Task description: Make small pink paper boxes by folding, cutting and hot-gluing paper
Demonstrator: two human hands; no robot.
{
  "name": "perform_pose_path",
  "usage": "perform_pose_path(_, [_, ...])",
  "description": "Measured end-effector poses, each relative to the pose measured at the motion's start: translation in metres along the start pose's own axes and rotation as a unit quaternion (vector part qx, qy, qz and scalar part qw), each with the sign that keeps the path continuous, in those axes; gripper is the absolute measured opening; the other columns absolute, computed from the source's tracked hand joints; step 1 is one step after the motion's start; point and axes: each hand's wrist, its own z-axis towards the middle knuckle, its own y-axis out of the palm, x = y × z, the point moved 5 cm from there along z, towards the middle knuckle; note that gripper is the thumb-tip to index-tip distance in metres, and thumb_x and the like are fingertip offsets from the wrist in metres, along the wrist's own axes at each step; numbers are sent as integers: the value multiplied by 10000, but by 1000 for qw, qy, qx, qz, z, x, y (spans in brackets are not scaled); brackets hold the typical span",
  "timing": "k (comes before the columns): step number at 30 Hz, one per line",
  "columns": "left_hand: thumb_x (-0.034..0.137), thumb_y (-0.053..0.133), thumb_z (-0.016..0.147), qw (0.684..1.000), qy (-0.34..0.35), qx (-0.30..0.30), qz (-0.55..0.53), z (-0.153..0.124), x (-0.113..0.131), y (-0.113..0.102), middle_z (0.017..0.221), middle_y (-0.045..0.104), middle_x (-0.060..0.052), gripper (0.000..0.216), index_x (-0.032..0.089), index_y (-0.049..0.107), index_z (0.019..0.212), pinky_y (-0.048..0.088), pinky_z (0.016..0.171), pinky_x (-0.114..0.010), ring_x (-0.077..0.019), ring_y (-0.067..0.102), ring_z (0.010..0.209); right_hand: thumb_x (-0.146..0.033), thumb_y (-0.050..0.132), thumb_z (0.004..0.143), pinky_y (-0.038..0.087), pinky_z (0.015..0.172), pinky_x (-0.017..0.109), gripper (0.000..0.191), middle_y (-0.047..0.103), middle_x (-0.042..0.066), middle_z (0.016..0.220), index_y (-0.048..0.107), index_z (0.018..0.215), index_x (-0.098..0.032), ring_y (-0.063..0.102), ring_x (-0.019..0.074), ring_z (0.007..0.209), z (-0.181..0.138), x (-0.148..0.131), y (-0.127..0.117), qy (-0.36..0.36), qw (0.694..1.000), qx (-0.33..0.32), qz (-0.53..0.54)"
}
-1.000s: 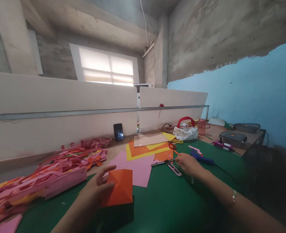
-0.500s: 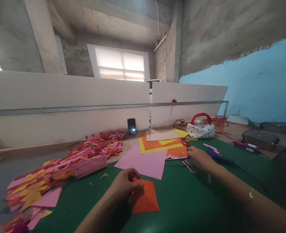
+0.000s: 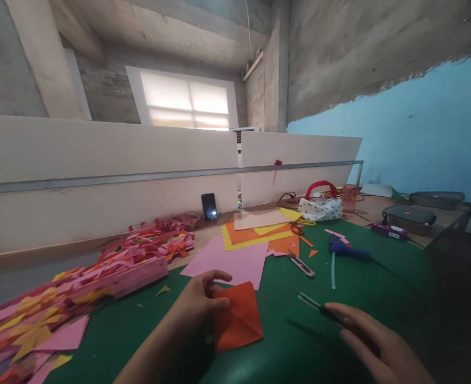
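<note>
My left hand [image 3: 199, 305] pinches a folded orange paper [image 3: 237, 320] by its left edge, just above the green mat [image 3: 299, 330]. My right hand [image 3: 375, 341] is low at the right and grips a thin metal tool, likely tweezers [image 3: 315, 306], whose tips point left toward the orange paper. A pink sheet [image 3: 235, 261] lies just beyond the orange paper.
A heap of pink, orange and yellow paper pieces [image 3: 79, 282] fills the left. Stacked orange and yellow sheets [image 3: 259, 234], a small cutter [image 3: 301, 264], a blue glue gun [image 3: 349, 250], a phone [image 3: 209, 206], a white pouch [image 3: 320, 207] and grey lidded boxes [image 3: 409, 216] sit farther back.
My right hand picked up the thin metal tool near the paper stack and drew it back toward me, close to the orange paper. My left hand kept its pinch on the paper.
</note>
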Motion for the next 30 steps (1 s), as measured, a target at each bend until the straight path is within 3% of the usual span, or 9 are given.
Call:
perform_pose_path(6, [203, 695, 529, 1000, 0, -14, 0, -2, 0, 2, 539, 564, 61, 484, 138, 518, 975, 333, 486, -224, -96, 509, 498, -286, 434, 869, 493, 702, 140, 276, 641, -11, 914, 555, 1115, -315, 628, 109, 829, 2, -18, 10, -22, 998, -27, 45])
perform_pose_path(18, [265, 744, 499, 1000, -13, -12, -22, -5, 6, 4, 512, 520, 82, 562, 122, 529, 998, 319, 506, -216, -83, 462, 501, -232, 359, 886, 492, 608, 206, 289, 582, 30, 789, 552, 1096, -277, 601, 136, 685, 8, -29, 27, -77, 988, -114, 64])
perform_pose_path(21, [257, 702, 541, 999, -38, -24, 22, -5, 0, 9, 519, 518, 71, 557, 107, 518, 1045, 358, 528, -237, -103, 483, 511, -209, 356, 888, 490, 672, 222, 289, 604, 35, 845, 562, 1074, -289, 599, 145, 767, 8, -29, 23, -102, 987, -115, 55])
perform_pose_path(23, [232, 667, 551, 993, -48, -12, 103, -5, -5, 11, 635, 582, 10, 545, 108, 528, 1064, 412, 591, -283, -153, 546, 604, -206, 357, 890, 487, 719, 242, 285, 614, 40, 893, 566, 1063, -293, 589, 156, 830, 8, -27, 21, -107, 988, -103, 44])
perform_pose_path(25, [183, 645, 530, 975, 5, 36, 221, -5, -2, 10, 889, 613, -71, 526, 147, 569, 1049, 431, 732, -354, -227, 565, 833, -202, 360, 891, 485, 737, 252, 280, 612, 44, 921, 568, 1055, -291, 578, 161, 862, 8, -24, 20, -107, 989, -98, 33])
perform_pose_path(27, [136, 625, 523, 941, 106, 70, 313, -8, 8, 14, 1141, 536, -84, 491, 212, 610, 1008, 367, 886, -406, -276, 455, 1071, -198, 364, 890, 485, 734, 260, 274, 601, 51, 928, 568, 1051, -285, 569, 165, 866, 8, -22, 21, -110, 989, -92, 24])
perform_pose_path(28, [124, 611, 538, 929, 154, 56, 333, -10, 13, 19, 1192, 507, -67, 456, 237, 626, 980, 333, 929, -405, -274, 408, 1123, -199, 365, 889, 485, 727, 265, 269, 592, 55, 927, 570, 1042, -281, 565, 168, 863, 8, -22, 21, -111, 990, -90, 19])
perform_pose_path(30, [130, 581, 590, 924, 188, -37, 332, -14, 14, 33, 1126, 536, -42, 337, 253, 654, 896, 369, 893, -348, -230, 459, 1050, -206, 357, 890, 486, 685, 270, 253, 572, 60, 887, 588, 977, -265, 560, 171, 822, 7, -22, 21, -105, 991, -83, 12])
